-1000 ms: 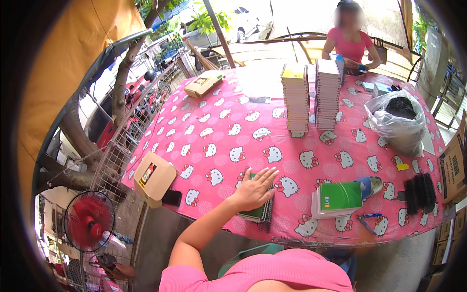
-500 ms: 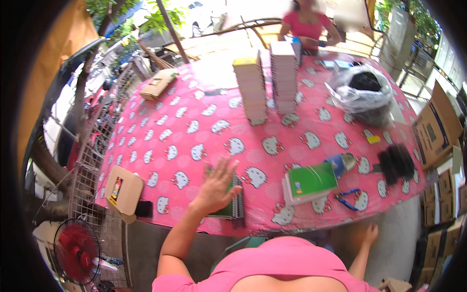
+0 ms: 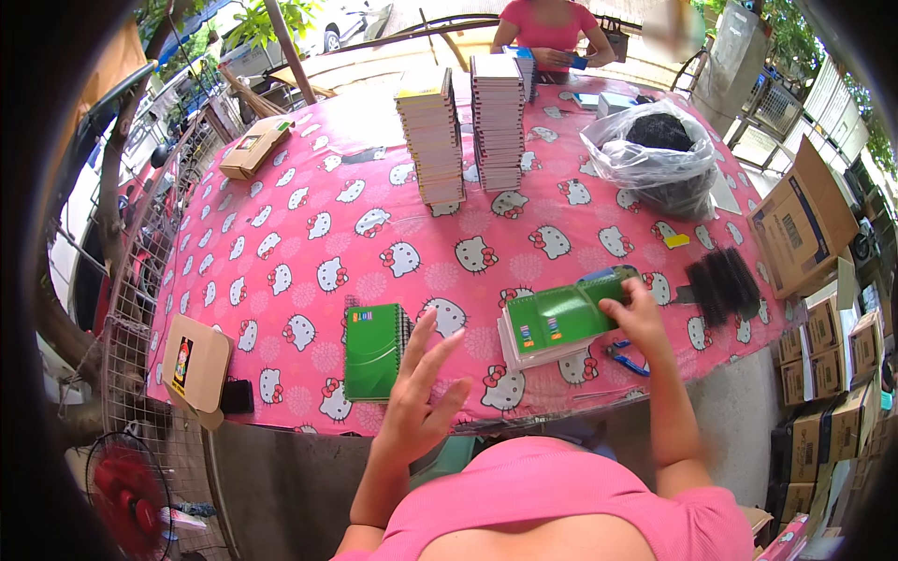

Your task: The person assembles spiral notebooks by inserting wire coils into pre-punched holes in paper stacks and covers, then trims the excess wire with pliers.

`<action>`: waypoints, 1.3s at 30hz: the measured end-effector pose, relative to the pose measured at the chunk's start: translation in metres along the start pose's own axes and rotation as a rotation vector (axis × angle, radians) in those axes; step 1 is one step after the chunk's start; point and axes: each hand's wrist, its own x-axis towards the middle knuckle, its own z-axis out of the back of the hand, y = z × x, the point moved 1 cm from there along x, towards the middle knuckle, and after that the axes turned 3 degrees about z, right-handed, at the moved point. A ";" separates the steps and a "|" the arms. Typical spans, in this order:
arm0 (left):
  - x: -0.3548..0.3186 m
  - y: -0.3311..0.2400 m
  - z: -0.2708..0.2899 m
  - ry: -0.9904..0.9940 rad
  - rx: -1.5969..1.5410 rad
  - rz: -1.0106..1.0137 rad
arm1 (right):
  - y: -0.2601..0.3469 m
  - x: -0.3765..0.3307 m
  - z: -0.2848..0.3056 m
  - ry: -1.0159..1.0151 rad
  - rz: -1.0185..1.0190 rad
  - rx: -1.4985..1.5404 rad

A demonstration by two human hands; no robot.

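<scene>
My right hand [image 3: 641, 323] pinches the right edge of a glossy green notebook cover [image 3: 589, 310]. That cover overlaps another green one on a small pile of white pages [image 3: 552, 356] at the table's front right. Blue-handled pliers [image 3: 629, 359] lie just below the hand, partly hidden by it. My left hand [image 3: 423, 397] is raised with fingers spread, holding nothing. Left of it, a green spiral notebook [image 3: 372, 355] lies on the table with its dark coil toward the hand.
Two tall notebook stacks [image 3: 430, 140] stand at the back. A plastic bag [image 3: 645, 164] with black contents and a black bristly bundle [image 3: 725, 288] sit to the right. Cardboard boxes [image 3: 248, 150] lie along the left edge. Another person [image 3: 552, 37] stands across the pink-covered table [image 3: 374, 252].
My left hand has lifted off the spiral notebook and moved right. My right hand has come up from beside the table onto the green cover, which is now shifted. The view has moved somewhat.
</scene>
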 end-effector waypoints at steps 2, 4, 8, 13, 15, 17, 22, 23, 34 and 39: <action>0.000 0.012 -0.029 -0.128 -0.408 0.138 | 0.007 -0.006 0.004 -0.072 0.209 0.332; 0.008 0.013 -0.074 -0.384 -0.907 0.309 | 0.023 -0.013 -0.009 -0.036 0.367 0.642; 0.036 0.041 -0.125 -0.130 -0.188 -0.064 | 0.008 -0.014 -0.047 0.041 0.588 0.387; 0.051 0.002 -0.131 -0.313 0.304 -0.060 | 0.012 -0.015 -0.044 0.145 0.447 0.313; 0.064 -0.004 -0.136 -0.236 0.462 -0.112 | 0.016 -0.015 -0.026 0.134 0.569 0.245; 0.072 -0.001 -0.139 -0.223 0.408 -0.093 | 0.019 -0.013 0.001 0.089 0.814 0.130; 0.082 -0.010 -0.150 -0.211 0.300 -0.054 | -0.146 0.067 0.153 -0.621 0.230 -0.555; 0.083 -0.010 -0.153 -0.221 0.312 -0.055 | -0.172 0.074 0.164 -0.641 0.032 -0.753; 0.082 -0.013 -0.167 -0.363 0.362 -0.025 | -0.151 0.080 0.170 -0.435 0.187 -0.576; 0.087 -0.016 -0.168 -0.375 0.379 -0.024 | -0.004 0.016 0.071 0.046 0.621 0.081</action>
